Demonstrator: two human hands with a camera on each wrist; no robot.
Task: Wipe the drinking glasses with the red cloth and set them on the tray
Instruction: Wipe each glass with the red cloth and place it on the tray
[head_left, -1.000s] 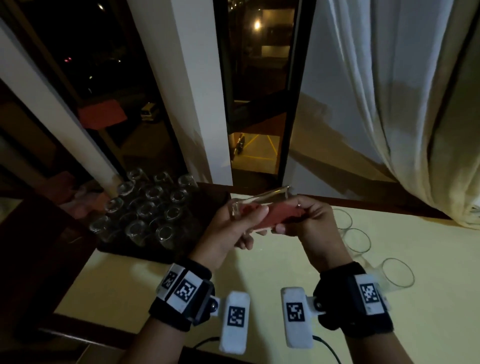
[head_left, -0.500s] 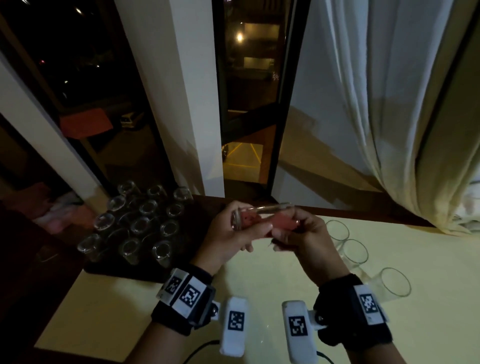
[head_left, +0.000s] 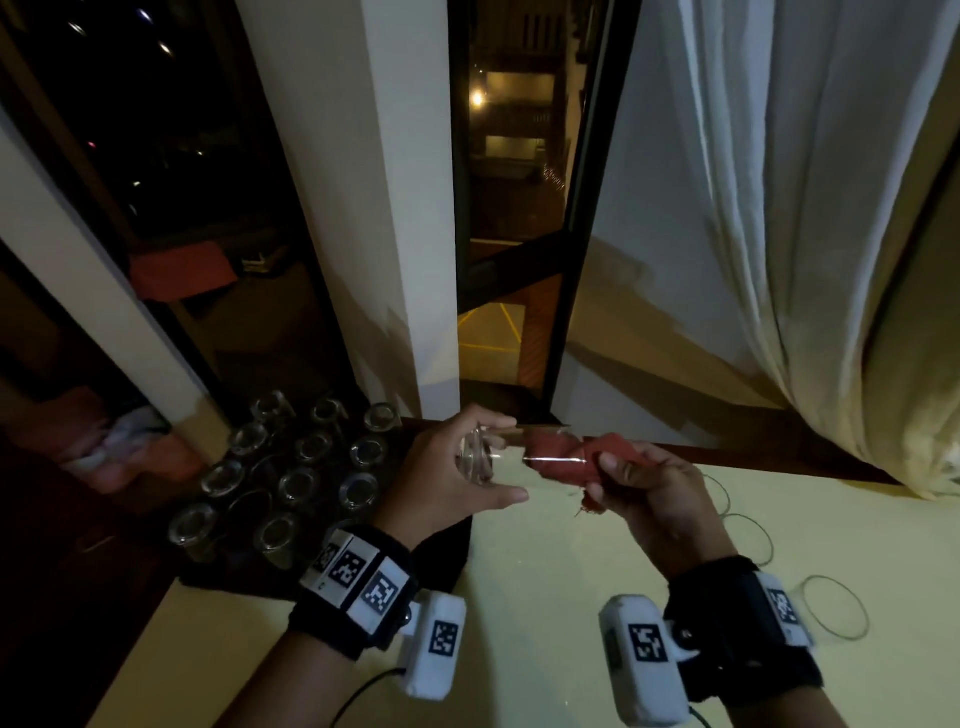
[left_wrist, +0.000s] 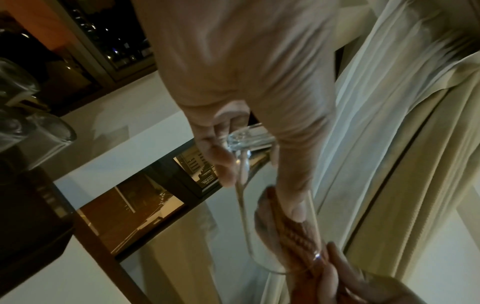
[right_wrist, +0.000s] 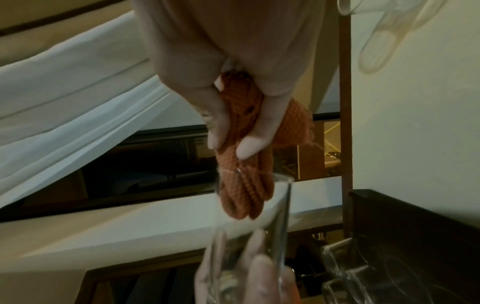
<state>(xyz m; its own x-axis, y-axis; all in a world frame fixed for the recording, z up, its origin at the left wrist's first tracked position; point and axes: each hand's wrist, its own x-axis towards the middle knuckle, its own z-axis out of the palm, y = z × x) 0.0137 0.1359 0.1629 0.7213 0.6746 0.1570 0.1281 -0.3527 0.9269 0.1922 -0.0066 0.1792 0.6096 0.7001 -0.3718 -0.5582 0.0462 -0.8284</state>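
The drinking glass (head_left: 498, 457) lies sideways above the bench (head_left: 545, 597), left hand (head_left: 447, 478) curled round its base. The red cloth (head_left: 566, 457) — pinched in the right hand (head_left: 649, 493) fingers — has slid partway out since a second ago, so wiping looks nearly done; the tray (head_left: 447, 551) is next.

Glass (head_left: 498, 457) in my grip: clear, smooth, glossy. Red cloth (head_left: 558, 457): coarse ribbed knit, matt, frayed edge. Bench (head_left: 545, 571): pale yellow, smooth, faint sheen. Tray (head_left: 447, 545): dark, matt. Curtain (head_left: 779, 234): soft sheer fabric.

Dark windows (head_left: 171, 156) — pale curtain (head_left: 779, 208), yellow table (head_left: 545, 597).
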